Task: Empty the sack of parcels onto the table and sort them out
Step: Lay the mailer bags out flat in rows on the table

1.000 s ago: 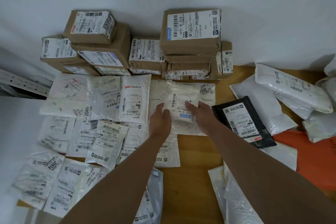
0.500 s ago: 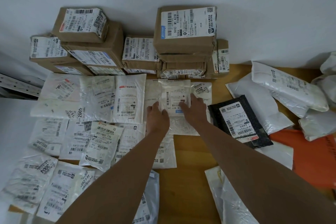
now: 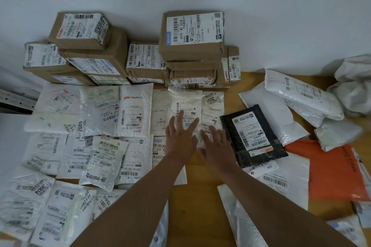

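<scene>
A small white labelled parcel (image 3: 187,102) lies on top of other white mailers in the middle of the wooden table (image 3: 200,202), just in front of the cardboard boxes. My left hand (image 3: 180,136) rests flat on its near end with the fingers spread. My right hand (image 3: 215,144) lies open beside it, fingers straight on the crinkled white mailers beneath. Rows of flat white parcels (image 3: 80,142) cover the table's left half.
Brown cardboard boxes (image 3: 190,46) are stacked along the wall at the back. A black mailer (image 3: 254,136), an orange one (image 3: 337,172) and bulky white bags (image 3: 301,96) lie on the right. More white bags (image 3: 247,224) sit at the near edge.
Both hands have let go of the small white parcel after setting it farther back on the pile; they now lie flat with spread fingers and have drawn slightly toward me.
</scene>
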A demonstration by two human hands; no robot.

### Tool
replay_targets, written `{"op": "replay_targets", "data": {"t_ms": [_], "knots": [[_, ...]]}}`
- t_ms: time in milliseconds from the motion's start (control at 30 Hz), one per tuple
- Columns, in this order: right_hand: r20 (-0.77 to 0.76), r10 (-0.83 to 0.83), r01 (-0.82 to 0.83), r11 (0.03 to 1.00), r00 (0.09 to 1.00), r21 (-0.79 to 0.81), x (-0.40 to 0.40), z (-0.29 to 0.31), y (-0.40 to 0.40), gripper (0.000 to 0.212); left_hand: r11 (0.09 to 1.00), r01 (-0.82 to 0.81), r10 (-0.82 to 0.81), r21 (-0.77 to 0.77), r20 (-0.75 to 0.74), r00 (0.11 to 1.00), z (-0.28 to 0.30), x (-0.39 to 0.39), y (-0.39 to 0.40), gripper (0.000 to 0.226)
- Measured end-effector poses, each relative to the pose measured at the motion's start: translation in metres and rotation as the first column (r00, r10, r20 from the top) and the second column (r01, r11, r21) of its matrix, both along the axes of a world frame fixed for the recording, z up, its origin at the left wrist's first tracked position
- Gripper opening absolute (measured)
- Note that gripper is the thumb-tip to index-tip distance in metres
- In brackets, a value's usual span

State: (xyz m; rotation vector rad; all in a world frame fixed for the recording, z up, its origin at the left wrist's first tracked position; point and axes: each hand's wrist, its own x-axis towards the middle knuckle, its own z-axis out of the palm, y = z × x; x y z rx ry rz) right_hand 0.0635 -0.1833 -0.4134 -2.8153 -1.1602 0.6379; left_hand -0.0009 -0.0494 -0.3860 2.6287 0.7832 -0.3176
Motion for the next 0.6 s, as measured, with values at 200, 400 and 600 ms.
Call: {"op": "replay_targets", "data": {"t_ms": [200,400,600], "knots": [[-0.041,-0.039,0.039,0.999,0.998,-0.003,-0.0031,-0.0004,-0.0034,0.063,0.996,-0.059,0.052,-0.062,-0.106,0.993,-0.0027,0.0055,0.0022,0.057],[-0.059,-0.084,0.086,0.996,0.995,0.031,-0.0026,-0.0014,-0.0095,0.061,0.990,-0.114,0.101,-0.080,-0.160,0.982,-0.0015,0.0079,0.0041,0.064],[-0.075,-0.104,0.102,0.994,0.992,-0.029,-0.0014,0.0015,-0.0095,0.061,0.987,-0.149,0.139,-0.064,-0.139,0.980,0.0009,0.0114,0.0044,0.064]]}}
